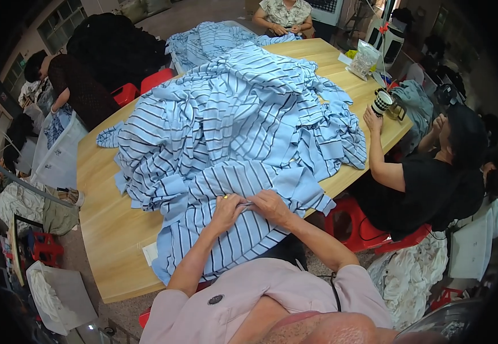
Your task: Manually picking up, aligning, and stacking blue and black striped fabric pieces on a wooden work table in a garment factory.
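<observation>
A light blue garment with dark stripes [226, 243], which looks like a shirt, lies at the table's near edge and drapes toward my lap. My left hand [226, 213] pinches its cloth, fingers bent. Close beside it, almost touching, my right hand [271, 207] grips the same cloth, thumb and fingers together. A small fold of fabric is gathered between the two hands. What lies under my fingertips is hidden. Just beyond my hands rises a big heap of matching striped garments [220, 114], with plain blue bands at some edges.
The heap covers much of the wooden table [106, 252]. At right, a person in black rests a hand by a checked cup [382, 102] near a glass pot [397, 110]. Other people are at the far side and left. Red stools [346, 223] and white bins [60, 152] surround the table.
</observation>
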Action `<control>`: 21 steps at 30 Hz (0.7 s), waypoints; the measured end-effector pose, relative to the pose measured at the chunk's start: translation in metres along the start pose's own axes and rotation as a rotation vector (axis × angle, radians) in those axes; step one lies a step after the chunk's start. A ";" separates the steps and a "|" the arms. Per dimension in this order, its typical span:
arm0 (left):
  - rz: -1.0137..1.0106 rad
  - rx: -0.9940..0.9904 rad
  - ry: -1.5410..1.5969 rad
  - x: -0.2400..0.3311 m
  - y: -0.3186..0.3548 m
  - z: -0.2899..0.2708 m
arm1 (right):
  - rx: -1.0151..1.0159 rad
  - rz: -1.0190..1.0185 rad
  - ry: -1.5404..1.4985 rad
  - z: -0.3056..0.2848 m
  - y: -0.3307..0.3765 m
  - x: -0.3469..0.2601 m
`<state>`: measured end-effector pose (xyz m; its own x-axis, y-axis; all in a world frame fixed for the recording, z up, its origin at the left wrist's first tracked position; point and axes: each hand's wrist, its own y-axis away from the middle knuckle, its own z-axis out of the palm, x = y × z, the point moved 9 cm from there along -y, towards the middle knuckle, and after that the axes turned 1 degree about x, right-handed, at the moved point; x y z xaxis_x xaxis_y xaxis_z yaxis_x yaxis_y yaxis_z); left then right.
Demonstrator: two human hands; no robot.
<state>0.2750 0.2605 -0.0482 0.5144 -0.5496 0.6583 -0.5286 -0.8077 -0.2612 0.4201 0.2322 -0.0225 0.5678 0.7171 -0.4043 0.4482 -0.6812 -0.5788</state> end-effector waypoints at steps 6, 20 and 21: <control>-0.010 0.051 -0.034 0.005 -0.002 -0.004 | -0.013 -0.007 0.077 0.001 -0.001 0.000; 0.045 0.180 -0.118 0.018 0.001 -0.011 | -0.040 -0.050 0.163 0.008 -0.002 -0.005; 0.041 0.181 -0.120 0.017 0.002 -0.010 | -0.052 -0.056 0.179 0.009 -0.002 -0.007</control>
<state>0.2758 0.2517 -0.0303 0.5772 -0.5959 0.5584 -0.4267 -0.8031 -0.4159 0.4094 0.2300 -0.0246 0.6526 0.7197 -0.2371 0.5153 -0.6509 -0.5575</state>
